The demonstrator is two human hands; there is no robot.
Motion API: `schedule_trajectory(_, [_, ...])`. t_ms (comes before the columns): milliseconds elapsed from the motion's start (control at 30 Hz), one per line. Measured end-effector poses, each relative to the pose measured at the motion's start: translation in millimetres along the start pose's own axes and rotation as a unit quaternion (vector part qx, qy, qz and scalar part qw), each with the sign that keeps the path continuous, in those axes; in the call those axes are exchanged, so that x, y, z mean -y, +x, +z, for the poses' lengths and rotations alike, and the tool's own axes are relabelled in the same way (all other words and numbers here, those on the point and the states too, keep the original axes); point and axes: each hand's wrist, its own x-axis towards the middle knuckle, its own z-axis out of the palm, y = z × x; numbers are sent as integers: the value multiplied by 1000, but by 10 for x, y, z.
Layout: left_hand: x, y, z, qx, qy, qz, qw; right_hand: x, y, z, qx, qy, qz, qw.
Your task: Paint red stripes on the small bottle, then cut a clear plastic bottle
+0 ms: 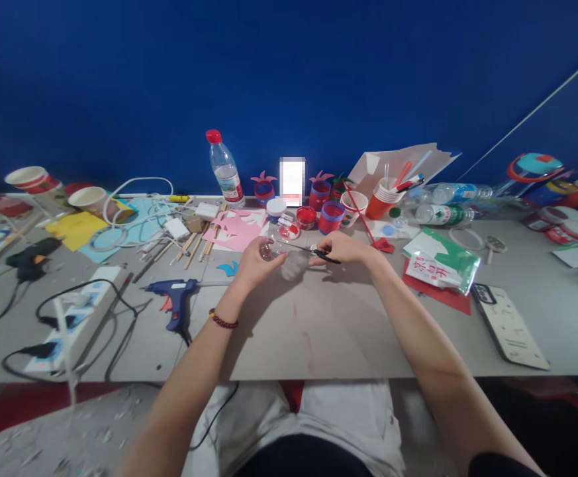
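At the middle of the table my left hand point(257, 264) is closed around a clear plastic bottle piece point(294, 266), tilted and partly hidden by the fingers. My right hand point(341, 250) grips scissors point(324, 256) by their black handles. Their thin blades point left and reach the plastic; whether they are inside or over it I cannot tell. Just behind the hands stand an open jar of red paint point(306, 217), a white-lidded jar point(275, 210) and a purple-and-red ring-shaped cup point(332, 218). A blue paper scrap point(228, 268) lies left of my left hand.
A blue glue gun point(172, 291) and a power strip point(77, 318) with trailing cords are on the left. Behind stand a red-capped bottle point(226, 172) and paper cups point(385, 199). A phone point(510, 326) and packaged green sheets point(442, 262) lie right.
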Motion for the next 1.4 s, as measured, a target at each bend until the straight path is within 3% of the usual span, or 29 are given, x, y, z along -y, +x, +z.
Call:
schedule_trajectory(300, [-4, -12, 18, 4, -9, -10, 1000, 22, -12, -1, 3, 7, 12, 1000])
schedule_trajectory(500, [-38, -21, 16, -21, 10, 4, 1000, 31, -27, -15, 12, 25, 28, 999])
schedule_trajectory(833, [-51, -78, 113, 14, 22, 5, 1000, 100, -4, 71, 15, 13, 16, 1000])
schedule_trajectory(1400, [-74, -114, 140, -55, 68, 11, 996, 141, -3, 65, 8, 19, 21, 1000])
